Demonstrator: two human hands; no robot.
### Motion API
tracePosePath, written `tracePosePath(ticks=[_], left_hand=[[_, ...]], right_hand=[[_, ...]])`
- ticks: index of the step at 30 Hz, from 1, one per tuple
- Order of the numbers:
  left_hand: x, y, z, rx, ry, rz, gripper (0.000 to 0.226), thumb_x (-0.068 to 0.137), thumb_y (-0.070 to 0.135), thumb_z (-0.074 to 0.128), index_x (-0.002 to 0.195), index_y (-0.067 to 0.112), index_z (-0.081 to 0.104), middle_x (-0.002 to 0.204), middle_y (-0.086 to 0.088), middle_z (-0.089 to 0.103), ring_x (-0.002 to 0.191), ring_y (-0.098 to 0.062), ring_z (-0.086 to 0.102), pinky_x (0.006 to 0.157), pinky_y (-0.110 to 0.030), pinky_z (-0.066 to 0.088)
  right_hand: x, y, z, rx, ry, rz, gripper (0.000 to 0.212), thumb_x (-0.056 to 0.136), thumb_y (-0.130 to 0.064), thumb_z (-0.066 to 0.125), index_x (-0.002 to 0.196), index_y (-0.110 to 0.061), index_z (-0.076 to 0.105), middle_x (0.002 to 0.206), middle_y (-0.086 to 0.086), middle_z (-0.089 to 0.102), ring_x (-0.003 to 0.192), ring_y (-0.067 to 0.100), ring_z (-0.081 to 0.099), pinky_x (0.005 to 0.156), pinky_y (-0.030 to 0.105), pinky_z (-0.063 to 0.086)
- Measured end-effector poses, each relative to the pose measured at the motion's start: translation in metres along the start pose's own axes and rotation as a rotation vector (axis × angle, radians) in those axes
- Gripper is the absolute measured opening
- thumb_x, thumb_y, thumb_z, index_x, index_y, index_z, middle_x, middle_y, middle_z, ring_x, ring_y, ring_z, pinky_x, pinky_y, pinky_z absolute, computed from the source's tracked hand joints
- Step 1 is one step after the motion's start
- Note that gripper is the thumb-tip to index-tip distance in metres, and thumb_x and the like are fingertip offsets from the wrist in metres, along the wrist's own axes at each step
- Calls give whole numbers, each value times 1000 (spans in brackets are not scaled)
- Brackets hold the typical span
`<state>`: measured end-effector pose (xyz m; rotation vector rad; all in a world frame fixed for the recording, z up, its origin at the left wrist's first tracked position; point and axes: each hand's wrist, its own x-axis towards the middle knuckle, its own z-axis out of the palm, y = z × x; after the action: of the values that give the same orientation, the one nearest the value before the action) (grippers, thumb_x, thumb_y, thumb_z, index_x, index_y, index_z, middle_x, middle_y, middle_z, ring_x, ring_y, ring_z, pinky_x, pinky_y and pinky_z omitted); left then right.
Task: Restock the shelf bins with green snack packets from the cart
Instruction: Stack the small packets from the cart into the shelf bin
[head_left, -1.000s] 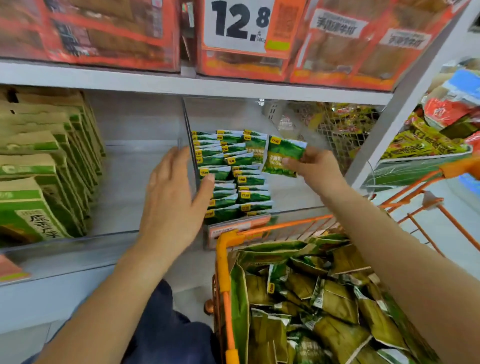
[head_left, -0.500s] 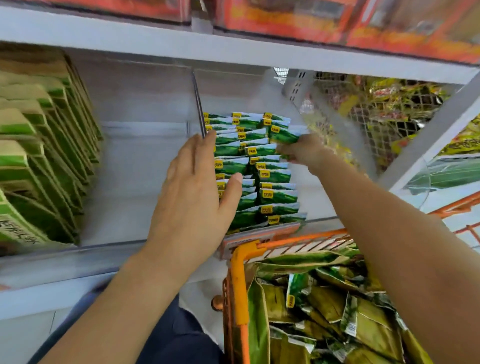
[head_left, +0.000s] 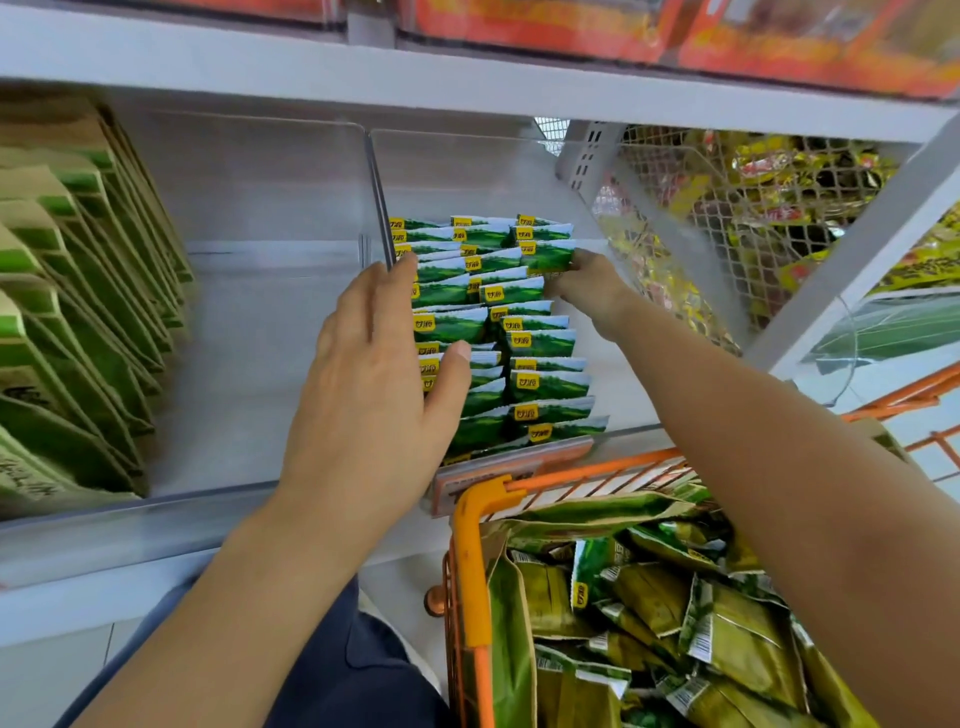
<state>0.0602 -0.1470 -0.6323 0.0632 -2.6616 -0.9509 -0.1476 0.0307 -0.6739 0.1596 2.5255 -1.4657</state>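
A green packet (head_left: 545, 255) at twelve o'clock in the bin (head_left: 457, 171) is pinched by the right hand (head_left: 584, 286); the rows (head_left: 498, 353) are pressed by the spread left hand (head_left: 374, 395).

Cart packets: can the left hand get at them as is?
Probably yes. The left hand rests open against the shelf packets, holding nothing, and the cart is open-topped just below it, with loose cart packets exposed.
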Motion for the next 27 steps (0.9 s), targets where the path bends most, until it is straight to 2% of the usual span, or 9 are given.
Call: tracePosePath(ticks=[2,6,11,14,17,20,23,25,27], left_hand=[[0,1,0,-1,-1,0,63,95,35,49,150,18,23,153,-6,27,139,-24,29,109,-32,27],[0,0,0,-4,-2,-6,61,95,35,49,149,21,26,153,-6,27,139,-24,28,109,-32,27],[1,1,0,0,3,2,61,94,36,48,149,22,25,153,-5,26,139,-24,28,108,-33,28],[0,-1,0,-10,-3,-3,61,96,39,47,149,20,25,154,-6,26,140,-24,27,109,-32,26],[-6,5,-4,21,45,27,65,93,42,43,149,15,26,156,-12,23,141,-28,22,113,-35,20],[-21,18,-9,19,112,224,51,94,30,47,141,10,42,148,-12,37,136,-27,33,111,-32,23],[-43,30,-7,-39,-2,392,38,93,27,44,124,12,60,131,-4,55,121,-21,47,98,-21,29],[-54,30,2,7,-81,469,38,92,28,41,119,13,63,125,-3,59,116,-23,51,96,-28,36],[-59,26,10,29,-120,509,38,91,28,42,118,13,64,122,-4,60,113,-25,54,94,-36,41]], right_hand=[[-5,-1,1,38,-33,-14,40,85,10,58,123,-3,55,102,7,58,75,10,56,47,8,42],[-4,0,-1,92,-55,-42,43,87,9,58,127,-4,52,103,7,60,71,7,58,49,9,46],[2,2,2,-105,-31,-7,33,92,-7,58,125,-2,57,100,9,61,70,12,56,61,19,49],[-10,-3,-5,-168,-48,52,56,91,-20,64,136,5,42,119,13,54,108,25,56,94,33,45],[-38,-18,-23,-271,10,-31,68,89,-26,67,144,-1,34,144,12,44,130,27,43,100,30,36],[-101,-32,-38,-289,140,-343,28,92,-15,61,120,-8,61,122,6,61,114,17,56,96,24,43],[-188,-18,-44,-287,188,-594,10,91,-18,59,94,-18,68,89,-3,70,80,12,65,76,28,51],[-242,-3,-43,-393,30,-636,6,89,-22,62,87,-23,68,78,-5,69,66,9,63,65,26,50],[-277,15,-40,-593,-272,-588,4,86,-23,65,85,-26,68,78,-11,69,68,3,64,66,22,51]])
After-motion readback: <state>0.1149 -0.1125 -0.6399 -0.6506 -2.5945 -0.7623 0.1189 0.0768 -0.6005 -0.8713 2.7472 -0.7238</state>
